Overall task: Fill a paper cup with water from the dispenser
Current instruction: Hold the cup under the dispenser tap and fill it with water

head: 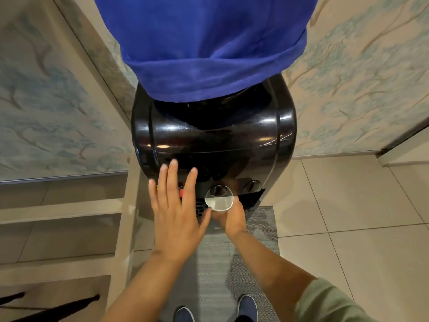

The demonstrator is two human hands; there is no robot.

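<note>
A black water dispenser (213,140) stands in front of me, its bottle wrapped in a blue cloth cover (204,43). My right hand (232,219) holds a white paper cup (219,202) from below, its rim just under the middle tap (218,189). Another round tap (251,185) sits to the right. My left hand (174,205) hovers flat with fingers spread over the left side of the dispenser front, covering most of a red tap (181,191). The inside of the cup looks pale; I cannot tell whether water is in it.
Patterned walls flank the dispenser on both sides. A grey mat (250,252) lies on the tiled floor under my shoes (247,307). Beige shelving (65,214) stands to the left, with dark chair legs (53,303) at the lower left.
</note>
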